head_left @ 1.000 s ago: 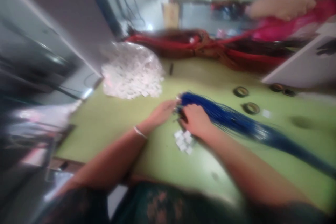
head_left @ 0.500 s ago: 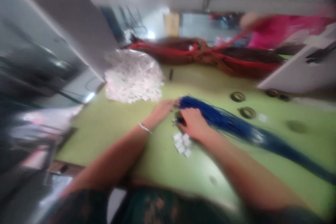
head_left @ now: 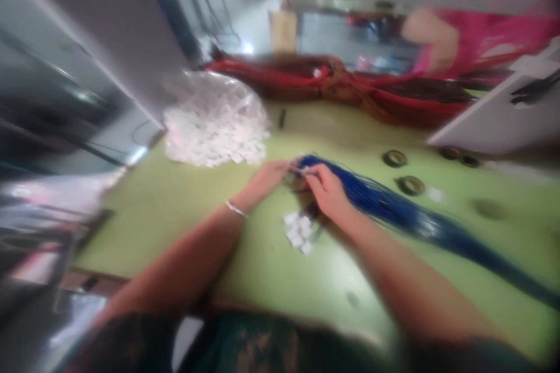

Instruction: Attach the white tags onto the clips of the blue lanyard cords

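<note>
A long bundle of thin blue wires (head_left: 380, 201) lies across the green table, its near end at my hands. My right hand (head_left: 330, 189) is closed in a pinch on a blue wire at this end. Close by on the left, my left hand (head_left: 272, 176) has its fingertips pressed together at the wire tips; what sits between them is too blurred to make out. Several small white connectors (head_left: 298, 233) lie in a loose group just below my right hand.
A clear plastic bag (head_left: 219, 119) full of white pieces stands at the back left. Rolls of tape (head_left: 410, 185) lie to the right of the wires. Red and brown wire bundles (head_left: 289, 81) stretch along the back, with a person in pink (head_left: 494, 41) beyond.
My right hand has risen slightly from beside the connectors, and its fingers have come together at the wire ends near my left hand. My left hand stays almost in place.
</note>
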Demonstrator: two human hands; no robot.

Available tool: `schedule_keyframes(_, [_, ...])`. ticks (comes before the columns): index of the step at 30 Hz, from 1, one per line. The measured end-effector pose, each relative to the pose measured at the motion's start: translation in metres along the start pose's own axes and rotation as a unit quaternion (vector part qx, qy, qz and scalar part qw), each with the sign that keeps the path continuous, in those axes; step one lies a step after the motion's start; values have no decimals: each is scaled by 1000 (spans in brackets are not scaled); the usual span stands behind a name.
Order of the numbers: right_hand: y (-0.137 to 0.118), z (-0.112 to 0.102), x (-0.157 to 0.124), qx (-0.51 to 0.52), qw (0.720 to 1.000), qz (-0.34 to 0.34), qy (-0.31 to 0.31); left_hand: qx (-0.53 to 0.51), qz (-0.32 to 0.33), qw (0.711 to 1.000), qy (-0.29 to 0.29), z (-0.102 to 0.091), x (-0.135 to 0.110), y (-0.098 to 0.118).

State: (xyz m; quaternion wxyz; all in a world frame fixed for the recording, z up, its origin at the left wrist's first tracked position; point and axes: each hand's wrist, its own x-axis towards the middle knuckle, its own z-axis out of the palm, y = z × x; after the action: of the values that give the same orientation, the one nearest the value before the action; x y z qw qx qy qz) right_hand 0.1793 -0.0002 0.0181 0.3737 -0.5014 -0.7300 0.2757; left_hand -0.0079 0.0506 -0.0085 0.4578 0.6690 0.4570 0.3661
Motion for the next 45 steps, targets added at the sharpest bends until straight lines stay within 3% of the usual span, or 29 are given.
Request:
schedule_keyframes(3, [-2, -4, 4, 59, 997, 59, 5, 0, -6, 1000, -5, 1, -3, 6])
schedule_keyframes(6, [-1, -5, 7, 53, 998, 36, 13, 23, -12, 1000, 10, -2, -11, 15])
schedule_keyframes(10, [5, -2, 7, -14, 998, -6, -59, 161, 11, 987, 27, -9, -27, 29])
schedule_keyframes(13, [6, 3, 3, -95, 989, -50, -100, 247, 44, 967, -37, -8, -35, 38])
schedule_keyframes(16, [1, 8, -4, -189, 971, -62, -136, 306, 34, 946, -104, -4, -37, 43])
schedule_keyframes(20, [-3, 13, -9, -274, 949, -67, -139, 284, 7, 945, -160, -17, -34, 39])
schedule_keyframes(21, [-2, 13, -9, -272, 949, -81, -134, 277, 4, 951, -138, -24, -32, 35])
schedule_keyframes(23, [1, 14, -8, -235, 960, -100, -115, 300, 10, 954, -5, -41, -28, 26])
schedule_keyframes(25, [5, 13, -7, -162, 980, -87, -74, 353, 29, 922, 158, -55, -21, 15])
schedule_keyframes(26, [6, 12, -6, -120, 989, -68, -51, 383, 42, 900, 202, -59, -17, 10])
schedule_keyframes(27, [6, 10, -6, -82, 995, -45, -31, 413, 54, 884, 210, -61, -13, 6])
schedule_keyframes(30, [3, 6, -4, 6, 1000, 16, -2, 497, 64, 853, 146, -57, -4, -2])
schedule_keyframes(33, [-2, 3, -3, 55, 998, 42, 10, 546, 25, 831, 106, -50, -4, 0])
schedule_keyframes(36, [-4, -1, -1, 82, 996, 46, 9, 545, -5, 833, 95, -50, -8, 2])
schedule_keyframes(40, [-6, -6, 0, 102, 994, 46, 6, 515, 24, 849, 119, -54, -11, -1])
schedule_keyframes(45, [-9, -8, -3, 103, 993, 54, 16, 513, 30, 847, 135, -55, -11, -4])
